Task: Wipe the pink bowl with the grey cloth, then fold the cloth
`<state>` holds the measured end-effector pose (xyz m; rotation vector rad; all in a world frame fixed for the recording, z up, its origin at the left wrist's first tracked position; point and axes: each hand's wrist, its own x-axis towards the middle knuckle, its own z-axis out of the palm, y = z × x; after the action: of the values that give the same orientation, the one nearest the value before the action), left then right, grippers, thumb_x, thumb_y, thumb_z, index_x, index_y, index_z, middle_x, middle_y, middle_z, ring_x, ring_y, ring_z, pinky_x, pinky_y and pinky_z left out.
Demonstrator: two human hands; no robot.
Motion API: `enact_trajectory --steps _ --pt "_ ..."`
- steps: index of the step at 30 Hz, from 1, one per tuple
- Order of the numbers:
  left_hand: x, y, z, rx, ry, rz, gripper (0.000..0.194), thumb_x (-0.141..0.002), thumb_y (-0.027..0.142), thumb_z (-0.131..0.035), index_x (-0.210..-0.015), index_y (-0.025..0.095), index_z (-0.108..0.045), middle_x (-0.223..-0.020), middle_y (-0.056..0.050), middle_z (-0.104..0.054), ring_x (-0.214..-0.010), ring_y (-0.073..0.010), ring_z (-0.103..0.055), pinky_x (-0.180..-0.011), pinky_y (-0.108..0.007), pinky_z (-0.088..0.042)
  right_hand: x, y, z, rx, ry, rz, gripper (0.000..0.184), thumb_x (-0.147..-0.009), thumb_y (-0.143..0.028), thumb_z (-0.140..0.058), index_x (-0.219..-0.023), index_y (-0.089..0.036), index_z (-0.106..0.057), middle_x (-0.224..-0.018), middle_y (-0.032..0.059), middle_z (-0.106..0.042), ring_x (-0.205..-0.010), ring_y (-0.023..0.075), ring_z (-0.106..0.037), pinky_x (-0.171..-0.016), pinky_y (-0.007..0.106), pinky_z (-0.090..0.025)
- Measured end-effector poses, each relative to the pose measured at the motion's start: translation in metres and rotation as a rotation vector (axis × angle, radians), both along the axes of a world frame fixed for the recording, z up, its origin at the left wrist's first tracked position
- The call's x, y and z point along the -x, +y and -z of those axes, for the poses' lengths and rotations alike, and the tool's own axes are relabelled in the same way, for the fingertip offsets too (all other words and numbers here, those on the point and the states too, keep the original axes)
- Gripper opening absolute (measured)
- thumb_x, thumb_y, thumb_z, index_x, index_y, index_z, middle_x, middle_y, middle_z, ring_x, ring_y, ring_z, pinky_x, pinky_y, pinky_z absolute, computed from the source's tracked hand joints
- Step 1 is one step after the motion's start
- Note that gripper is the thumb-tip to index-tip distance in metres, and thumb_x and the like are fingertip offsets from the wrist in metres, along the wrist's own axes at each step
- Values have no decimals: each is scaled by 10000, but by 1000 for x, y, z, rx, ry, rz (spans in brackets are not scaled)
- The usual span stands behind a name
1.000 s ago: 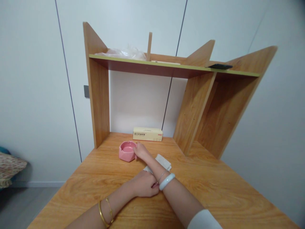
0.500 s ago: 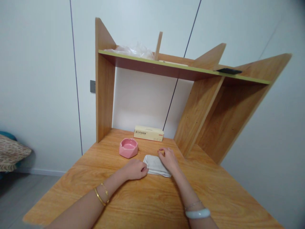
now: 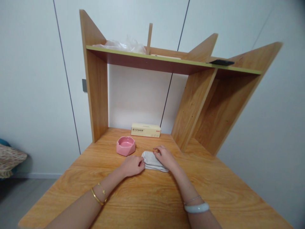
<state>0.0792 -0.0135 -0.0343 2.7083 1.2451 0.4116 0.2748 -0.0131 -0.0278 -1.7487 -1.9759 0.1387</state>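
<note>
A folded light grey cloth (image 3: 152, 161) lies on the wooden desk, its layers showing along the front edge. My left hand (image 3: 133, 165) is closed at the cloth's left edge, thumb and fingers pinching its corner. Over the right part of the cloth rests my right hand (image 3: 165, 156), its fingers apart and slightly bent, holding nothing. Part of the cloth is hidden beneath that hand. Behind my left hand stands a pink angular ashtray (image 3: 125, 146), apart from both hands.
A long cream box (image 3: 145, 130) with printed writing lies at the back of the desk (image 3: 147, 203). Around it rises a wooden shelf unit (image 3: 97, 95). On its upper board are a clear plastic bag (image 3: 124, 45) and a flat black object (image 3: 222, 62).
The whole view has shifted, so the desk and shelf appear farther left and slightly higher. Both hands stay at the cloth, with the right fingers a little lower over it.
</note>
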Motion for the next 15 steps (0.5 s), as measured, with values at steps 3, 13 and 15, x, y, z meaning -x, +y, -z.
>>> enact_trajectory --steps 3,13,15 --pt "-2 -1 0 17 -12 11 259 -803 296 -396 -686 180 -597 -707 -60 -657 -648 -181 -587 -581 -248 -359 -2 0 0 -10 17 6 264 -814 -247 -455 -1000 -137 -606 -972 86 -586 -907 164 -548 -802 248 -381" --pt "-2 2 -3 75 -81 49 304 -834 268 -358 -661 164 -585 -644 -22 -624 -589 -135 -532 -527 -215 -309 -6 -5 -9 22 -40 149 340 -767 -373 -503 -1007 -164 -623 -1023 91 -617 -953 202 -552 -762 260 -379" --pt "-8 -6 -1 90 -80 118 280 -820 265 -393 -632 163 -572 -602 2 -598 -557 -113 -503 -509 -200 -299 -17 -4 -8 78 28 231 361 -747 -416 -512 -953 -150 -643 -980 101 -637 -908 218 -565 -703 264 -378"
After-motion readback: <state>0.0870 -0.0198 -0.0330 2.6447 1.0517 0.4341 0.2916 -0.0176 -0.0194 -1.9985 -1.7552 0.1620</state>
